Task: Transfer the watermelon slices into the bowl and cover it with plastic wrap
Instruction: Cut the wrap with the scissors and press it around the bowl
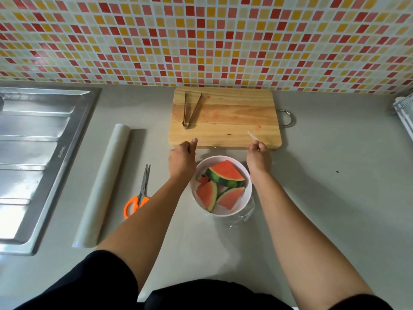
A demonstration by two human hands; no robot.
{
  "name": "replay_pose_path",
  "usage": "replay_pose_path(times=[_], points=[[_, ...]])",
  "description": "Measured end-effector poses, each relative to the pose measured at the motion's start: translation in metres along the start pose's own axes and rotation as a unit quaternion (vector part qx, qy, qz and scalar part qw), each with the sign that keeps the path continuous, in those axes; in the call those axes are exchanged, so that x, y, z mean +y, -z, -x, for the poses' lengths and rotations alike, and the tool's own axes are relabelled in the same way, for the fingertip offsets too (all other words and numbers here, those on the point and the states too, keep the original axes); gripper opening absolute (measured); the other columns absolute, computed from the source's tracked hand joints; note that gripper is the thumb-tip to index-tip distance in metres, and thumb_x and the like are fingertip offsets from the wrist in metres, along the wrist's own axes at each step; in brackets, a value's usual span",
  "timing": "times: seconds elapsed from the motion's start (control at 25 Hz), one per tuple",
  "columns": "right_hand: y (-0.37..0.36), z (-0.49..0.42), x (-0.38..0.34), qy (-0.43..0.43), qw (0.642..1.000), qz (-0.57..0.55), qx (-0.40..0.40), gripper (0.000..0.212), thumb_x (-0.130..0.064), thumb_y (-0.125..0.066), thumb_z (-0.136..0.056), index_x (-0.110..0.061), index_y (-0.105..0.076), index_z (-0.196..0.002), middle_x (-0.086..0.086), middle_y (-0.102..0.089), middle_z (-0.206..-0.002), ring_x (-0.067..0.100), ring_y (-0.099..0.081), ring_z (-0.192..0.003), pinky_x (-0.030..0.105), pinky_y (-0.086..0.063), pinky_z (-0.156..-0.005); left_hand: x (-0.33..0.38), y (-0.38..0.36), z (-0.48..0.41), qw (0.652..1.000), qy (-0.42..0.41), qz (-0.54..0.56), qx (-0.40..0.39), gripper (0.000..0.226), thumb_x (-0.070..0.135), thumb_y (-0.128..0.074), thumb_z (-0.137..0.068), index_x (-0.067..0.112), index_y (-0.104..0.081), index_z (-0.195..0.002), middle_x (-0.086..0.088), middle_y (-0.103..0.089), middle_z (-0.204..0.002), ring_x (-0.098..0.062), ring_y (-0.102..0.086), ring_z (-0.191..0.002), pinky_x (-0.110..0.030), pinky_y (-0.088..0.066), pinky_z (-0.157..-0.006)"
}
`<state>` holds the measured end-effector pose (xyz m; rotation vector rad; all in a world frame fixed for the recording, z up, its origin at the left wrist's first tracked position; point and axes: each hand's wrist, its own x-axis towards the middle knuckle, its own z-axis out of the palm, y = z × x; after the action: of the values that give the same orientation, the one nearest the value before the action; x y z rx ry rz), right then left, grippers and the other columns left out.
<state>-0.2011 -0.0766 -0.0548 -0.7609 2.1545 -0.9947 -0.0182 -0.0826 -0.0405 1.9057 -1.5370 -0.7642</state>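
Left hand (182,156) curling at bowl's 11 o'clock, thumb and fingers pinching far edge of plastic wrap (253,136), film pretty faint there. Right hand (258,156) at 1 o'clock pinching other corner, twisted tip sticking up. Wrap stretching over white bowl (249,186), bunching at its 5 o'clock. Watermelon slices (225,172) sitting inside bowl. Cutting board (225,117) lying at bowl's 12 o'clock, tongs (190,110) resting on it. Scissors (139,195) and wrap roll (105,184) lying at 9 o'clock
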Motion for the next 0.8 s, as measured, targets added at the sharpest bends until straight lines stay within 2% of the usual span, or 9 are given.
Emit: replay_pose_path(times=[0.12, 0.32, 0.48, 0.64, 0.8], points=[[-0.003, -0.002, 0.003, -0.035, 0.999, 0.013, 0.01, 0.04, -0.03, -0.031, -0.098, -0.007, -0.063, -0.101, 0.013, -0.066, -0.108, 0.032, -0.058, -0.1, 0.032, -0.04, -0.081, -0.002, 0.0, -0.001, 0.999, 0.004, -0.03, -0.017, 0.053, 0.043, -0.037, -0.098, 0.004, -0.05, -0.065, -0.021, -0.063, -0.073, -0.037, -0.056, -0.07, -0.035, -0.036, -0.057], [-0.002, -0.004, 0.006, -0.061, 0.998, 0.011, 0.005, 0.04, -0.029, -0.03, -0.098, -0.004, -0.062, -0.1, 0.015, -0.064, -0.11, 0.032, -0.059, -0.098, 0.033, -0.041, -0.08, -0.009, -0.001, -0.004, 0.998, 0.02, -0.011, -0.055, 0.054, 0.043, -0.041, -0.097, 0.002, -0.054, -0.065, -0.013, -0.056, -0.064, -0.028, -0.048, -0.063, -0.032, -0.032, -0.056], [0.001, -0.002, 0.011, -0.065, 0.995, 0.07, -0.025, 0.042, -0.027, -0.031, -0.099, -0.001, -0.06, -0.112, 0.018, -0.063, -0.114, 0.033, -0.058, -0.101, 0.029, -0.038, -0.075, -0.014, -0.004, -0.006, 0.99, 0.081, -0.019, -0.112, 0.055, 0.041, -0.044, -0.096, -0.004, -0.065, -0.074, -0.014, -0.06, -0.068, -0.028, -0.053, -0.066, -0.028, -0.037, -0.058], [0.004, 0.0, 0.008, -0.068, 0.992, 0.1, -0.031, 0.036, -0.018, -0.035, -0.095, -0.002, -0.06, -0.116, 0.017, -0.062, -0.117, 0.033, -0.058, -0.104, 0.029, -0.039, -0.075, -0.014, -0.006, -0.006, 0.986, 0.104, -0.02, -0.125, 0.05, 0.04, -0.048, -0.093, -0.005, -0.065, -0.08, -0.014, -0.06, -0.074, -0.027, -0.052, -0.07, -0.029, -0.039, -0.061], [0.008, 0.002, 0.006, -0.068, 0.994, 0.09, -0.01, 0.031, -0.011, -0.042, -0.089, -0.003, -0.058, -0.115, 0.016, -0.061, -0.119, 0.032, -0.057, -0.108, 0.026, -0.037, -0.076, -0.014, -0.006, -0.007, 0.987, 0.122, 0.012, -0.107, 0.032, 0.037, -0.063, -0.084, 0.008, -0.056, -0.096, -0.007, -0.059, -0.087, -0.026, -0.056, -0.08, -0.031, -0.046, -0.068]])
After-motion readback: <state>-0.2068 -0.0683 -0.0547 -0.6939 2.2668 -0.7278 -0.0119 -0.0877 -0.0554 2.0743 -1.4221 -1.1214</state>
